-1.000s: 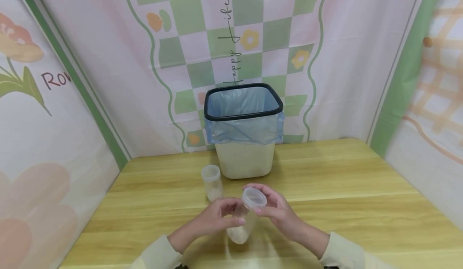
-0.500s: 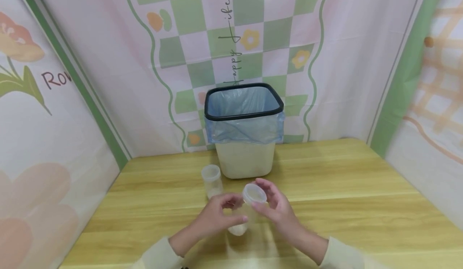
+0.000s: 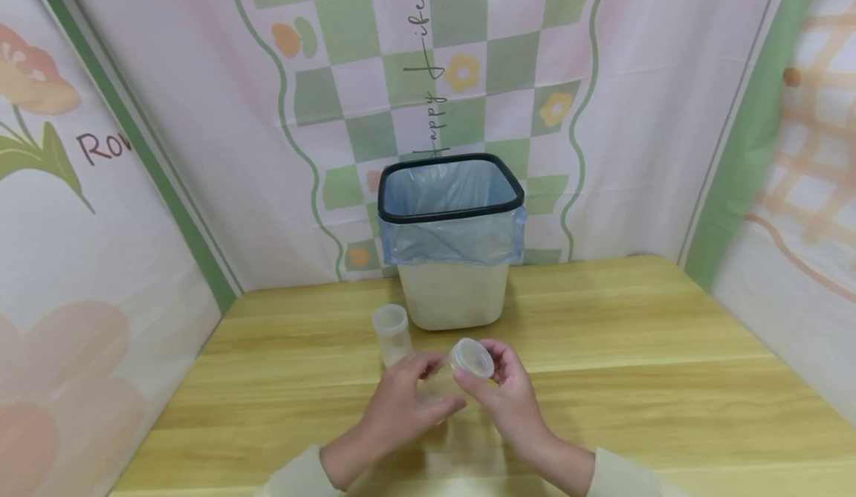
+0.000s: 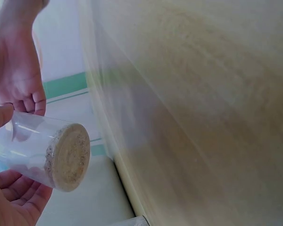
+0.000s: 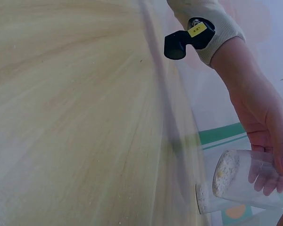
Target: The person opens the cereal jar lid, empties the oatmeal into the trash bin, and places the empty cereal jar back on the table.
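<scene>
A clear plastic jar point(image 4: 30, 146) with pale, grainy matter at its base is held tilted above the table. Its translucent lid point(image 3: 472, 358) faces up and to the right in the head view. My left hand point(image 3: 409, 402) grips the jar's body, thumb on the near side and fingers round the far side. At the top end, my right hand point(image 3: 516, 404) holds the lid between thumb and fingers. Just beyond the left hand stands a second, similar lidded jar point(image 3: 391, 331), upright, its lower part partly hidden by that hand.
Behind the jars stands a cream bin point(image 3: 458, 293) with a black rim and a blue bag liner point(image 3: 451, 241). The wooden table point(image 3: 635, 363) ends at patterned curtains point(image 3: 642, 148) at the back and sides.
The held jar has risen and tilted, so its base has gone behind the left thumb in the head view. The left hand has shifted slightly right; the right fingers have moved round the lid.
</scene>
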`<state>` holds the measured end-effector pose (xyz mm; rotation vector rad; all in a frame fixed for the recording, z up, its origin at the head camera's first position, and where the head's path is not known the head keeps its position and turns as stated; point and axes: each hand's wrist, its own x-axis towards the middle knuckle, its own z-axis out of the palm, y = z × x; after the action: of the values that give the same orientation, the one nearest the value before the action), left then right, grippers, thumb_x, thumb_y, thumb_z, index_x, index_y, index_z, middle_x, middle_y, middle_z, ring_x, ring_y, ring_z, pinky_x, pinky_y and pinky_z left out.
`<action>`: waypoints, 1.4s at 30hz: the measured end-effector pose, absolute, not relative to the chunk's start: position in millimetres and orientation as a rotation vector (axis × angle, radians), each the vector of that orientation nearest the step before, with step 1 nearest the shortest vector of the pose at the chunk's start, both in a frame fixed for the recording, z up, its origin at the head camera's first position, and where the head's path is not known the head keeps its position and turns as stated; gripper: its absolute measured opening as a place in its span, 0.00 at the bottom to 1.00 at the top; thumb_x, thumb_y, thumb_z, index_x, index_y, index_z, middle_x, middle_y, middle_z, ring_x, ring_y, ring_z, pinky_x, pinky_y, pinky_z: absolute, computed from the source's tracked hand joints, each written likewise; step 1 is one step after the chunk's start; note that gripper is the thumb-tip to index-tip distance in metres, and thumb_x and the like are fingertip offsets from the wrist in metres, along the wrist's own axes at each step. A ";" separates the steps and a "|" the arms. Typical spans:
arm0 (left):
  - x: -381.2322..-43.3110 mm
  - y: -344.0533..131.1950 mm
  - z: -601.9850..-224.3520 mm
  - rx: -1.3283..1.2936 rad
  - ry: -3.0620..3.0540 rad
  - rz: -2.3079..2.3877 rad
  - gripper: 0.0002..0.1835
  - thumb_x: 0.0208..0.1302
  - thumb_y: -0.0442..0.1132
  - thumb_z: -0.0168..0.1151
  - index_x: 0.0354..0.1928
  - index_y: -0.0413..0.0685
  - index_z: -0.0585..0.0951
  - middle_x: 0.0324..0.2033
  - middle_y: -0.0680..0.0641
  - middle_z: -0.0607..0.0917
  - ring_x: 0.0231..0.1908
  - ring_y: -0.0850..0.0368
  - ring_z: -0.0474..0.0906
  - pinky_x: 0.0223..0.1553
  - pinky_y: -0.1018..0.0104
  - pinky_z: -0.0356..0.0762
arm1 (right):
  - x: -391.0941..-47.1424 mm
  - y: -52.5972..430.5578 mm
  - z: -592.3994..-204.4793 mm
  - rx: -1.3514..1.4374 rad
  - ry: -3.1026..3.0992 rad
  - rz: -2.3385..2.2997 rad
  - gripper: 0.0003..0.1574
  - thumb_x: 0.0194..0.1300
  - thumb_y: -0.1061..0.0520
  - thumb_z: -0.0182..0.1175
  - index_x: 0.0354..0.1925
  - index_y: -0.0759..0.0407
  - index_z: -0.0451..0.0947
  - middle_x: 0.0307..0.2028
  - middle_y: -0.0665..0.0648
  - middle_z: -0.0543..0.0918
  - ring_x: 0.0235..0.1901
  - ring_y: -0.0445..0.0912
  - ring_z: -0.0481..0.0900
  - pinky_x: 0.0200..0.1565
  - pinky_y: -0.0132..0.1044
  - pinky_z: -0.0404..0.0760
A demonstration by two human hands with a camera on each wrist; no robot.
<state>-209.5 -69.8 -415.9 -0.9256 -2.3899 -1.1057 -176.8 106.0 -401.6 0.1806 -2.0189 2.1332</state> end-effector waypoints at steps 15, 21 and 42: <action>-214.9 -78.1 -413.4 -0.990 -2.491 -1.595 0.26 0.54 0.47 0.74 0.51 0.40 0.80 0.44 0.42 0.83 0.45 0.51 0.79 0.51 0.64 0.78 | -183.1 117.5 -404.2 0.422 -2.039 2.130 0.28 0.58 0.67 0.65 0.56 0.70 0.69 0.50 0.62 0.77 0.49 0.48 0.76 0.56 0.32 0.72; -219.9 -83.1 -410.5 -1.073 -2.540 -1.810 0.23 0.59 0.41 0.70 0.54 0.38 0.78 0.48 0.39 0.81 0.49 0.52 0.78 0.56 0.64 0.74 | -189.3 126.7 -404.9 0.706 -1.954 2.201 0.29 0.60 0.69 0.62 0.58 0.77 0.65 0.51 0.64 0.76 0.51 0.46 0.75 0.56 0.31 0.73; -224.7 -86.8 -412.6 -1.177 -2.533 -1.852 0.21 0.63 0.41 0.66 0.54 0.36 0.77 0.48 0.35 0.80 0.50 0.42 0.77 0.55 0.62 0.74 | -190.6 129.0 -404.9 0.920 -1.887 2.260 0.37 0.62 0.69 0.53 0.66 0.79 0.53 0.56 0.62 0.73 0.53 0.45 0.74 0.55 0.35 0.74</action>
<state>-224.7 -86.8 -412.6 -1.1772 -2.5327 -1.8517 -190.6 129.0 -404.9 0.9196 -1.8868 2.2597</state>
